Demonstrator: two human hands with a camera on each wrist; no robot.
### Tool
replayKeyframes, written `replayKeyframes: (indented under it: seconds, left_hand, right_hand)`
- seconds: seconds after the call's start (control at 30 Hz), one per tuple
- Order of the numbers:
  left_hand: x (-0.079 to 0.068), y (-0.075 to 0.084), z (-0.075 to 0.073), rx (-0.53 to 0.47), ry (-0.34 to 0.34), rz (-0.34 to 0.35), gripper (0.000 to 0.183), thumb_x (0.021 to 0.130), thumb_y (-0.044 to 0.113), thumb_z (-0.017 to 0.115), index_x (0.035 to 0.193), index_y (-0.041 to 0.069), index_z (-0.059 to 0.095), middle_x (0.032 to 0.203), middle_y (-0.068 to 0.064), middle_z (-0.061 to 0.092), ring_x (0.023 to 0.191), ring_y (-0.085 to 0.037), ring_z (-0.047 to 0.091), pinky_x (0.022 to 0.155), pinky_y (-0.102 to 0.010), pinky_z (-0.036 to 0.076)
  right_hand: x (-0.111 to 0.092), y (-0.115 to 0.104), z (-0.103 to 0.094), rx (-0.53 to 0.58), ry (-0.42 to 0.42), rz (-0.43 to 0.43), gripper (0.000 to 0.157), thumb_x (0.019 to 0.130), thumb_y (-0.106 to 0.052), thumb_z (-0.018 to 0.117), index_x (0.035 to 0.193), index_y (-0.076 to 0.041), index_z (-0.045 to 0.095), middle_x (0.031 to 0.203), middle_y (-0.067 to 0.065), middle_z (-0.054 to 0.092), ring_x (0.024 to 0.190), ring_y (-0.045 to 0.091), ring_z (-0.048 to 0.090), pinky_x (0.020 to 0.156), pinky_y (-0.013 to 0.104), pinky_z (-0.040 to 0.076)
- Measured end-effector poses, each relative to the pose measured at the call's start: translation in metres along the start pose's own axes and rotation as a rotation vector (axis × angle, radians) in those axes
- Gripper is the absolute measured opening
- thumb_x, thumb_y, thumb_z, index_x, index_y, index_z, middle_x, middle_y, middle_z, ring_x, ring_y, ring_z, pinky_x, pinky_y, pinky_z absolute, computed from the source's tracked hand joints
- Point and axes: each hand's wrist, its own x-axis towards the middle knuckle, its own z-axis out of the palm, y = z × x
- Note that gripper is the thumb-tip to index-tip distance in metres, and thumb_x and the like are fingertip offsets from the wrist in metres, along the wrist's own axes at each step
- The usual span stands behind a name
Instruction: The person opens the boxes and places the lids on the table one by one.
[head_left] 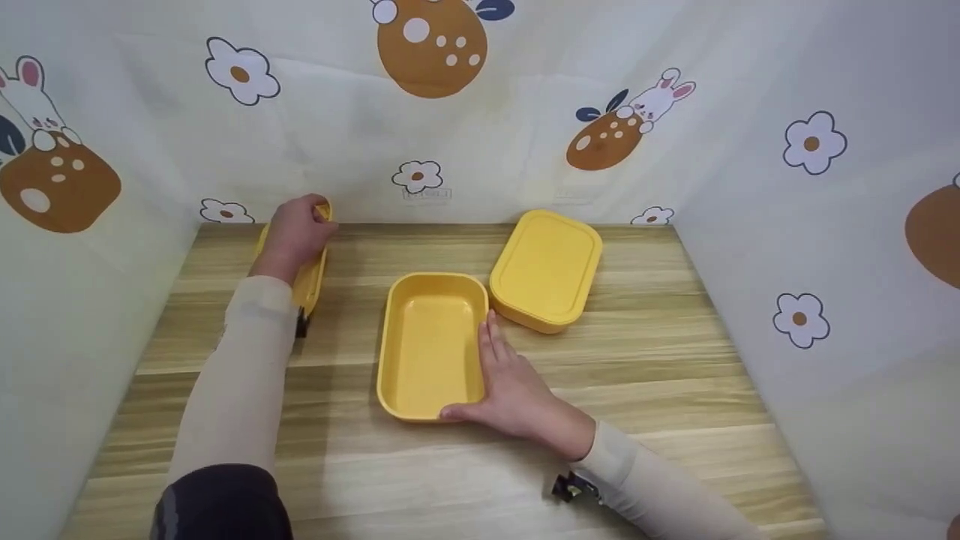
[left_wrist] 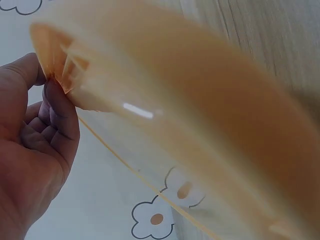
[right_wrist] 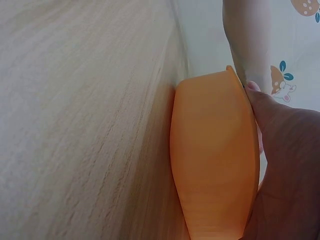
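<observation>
An uncovered yellow lunch box (head_left: pixel 433 352) lies in the middle of the table, its inside bare. My right hand (head_left: pixel 517 394) rests at its near right corner, fingers stretched along the right wall and thumb at the near rim. The box's outer wall (right_wrist: pixel 215 150) fills the middle of the right wrist view. At the far left, my left hand (head_left: pixel 298 232) pinches the edge of a yellow lid (head_left: pixel 309 289), which is tilted up on its side. Close up and blurred, the lid (left_wrist: pixel 165 85) also crosses the left wrist view; the hand partly hides it in the head view.
A second yellow lunch box with its lid on (head_left: pixel 547 270) lies at the back right, almost against the uncovered box's far right corner. Patterned cloth walls (head_left: pixel 315 135) enclose the wooden table (head_left: pixel 637 375) at the back and both sides.
</observation>
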Motion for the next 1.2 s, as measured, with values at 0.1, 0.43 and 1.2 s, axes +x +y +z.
replayKeyframes:
  seconds: [0.1,0.43,1.2]
  left_hand:
    - [0.003,0.000,0.003,0.002,-0.022,-0.019,0.060,0.103,0.014,0.061,0.158,-0.006,0.050,0.105,-0.017,0.060,0.086,-0.028,0.056,0.083,-0.043,0.048]
    - [0.012,-0.006,0.014,0.010,-0.029,-0.024,0.058,0.105,0.015,0.063,0.157,-0.008,0.051,0.131,-0.027,0.063,0.107,-0.038,0.057,0.107,-0.057,0.049]
    - [0.020,-0.016,0.039,0.062,-0.009,-0.064,0.053,0.104,0.015,0.065,0.151,-0.009,0.057,0.147,-0.030,0.061,0.128,-0.044,0.058,0.118,-0.062,0.045]
  right_hand:
    - [-0.001,-0.001,-0.001,-0.004,-0.002,0.002,0.155,0.077,-0.097,0.068,0.175,-0.001,-0.003,0.182,0.015,-0.018,0.167,0.042,0.012,0.127,0.062,0.033]
    - [-0.001,-0.002,-0.002,-0.006,-0.003,0.005,0.155,0.077,-0.096,0.069,0.175,-0.001,-0.004,0.182,0.015,-0.018,0.168,0.042,0.010,0.127,0.063,0.032]
    - [0.000,0.000,-0.001,-0.016,0.004,0.000,0.156,0.076,-0.098,0.068,0.175,-0.001,-0.003,0.182,0.017,-0.017,0.167,0.042,0.012,0.128,0.061,0.030]
